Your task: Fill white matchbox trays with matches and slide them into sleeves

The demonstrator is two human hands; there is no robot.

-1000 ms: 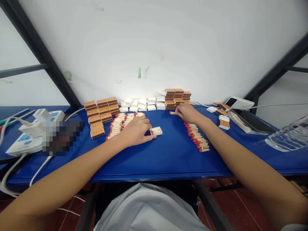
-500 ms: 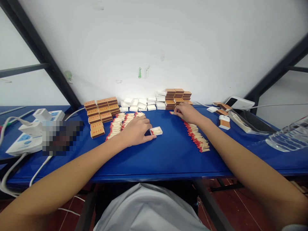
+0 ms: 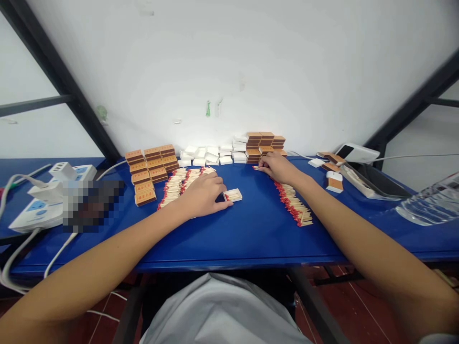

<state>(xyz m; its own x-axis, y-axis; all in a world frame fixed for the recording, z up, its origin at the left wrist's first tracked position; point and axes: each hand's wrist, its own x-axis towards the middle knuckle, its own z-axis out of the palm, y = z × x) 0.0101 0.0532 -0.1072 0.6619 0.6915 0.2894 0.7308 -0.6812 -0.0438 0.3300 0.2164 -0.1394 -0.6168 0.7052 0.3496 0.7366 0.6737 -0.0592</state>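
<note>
On glossy table, left fingers around boxy tray; right fingers, grip unclear, at matches.

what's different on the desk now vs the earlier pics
The right hand has edged slightly left, above the matches; no clear change of grip. At far left, one of two pale rods has left view; the other remains. The left hand and tray beside it look unchanged.
</note>
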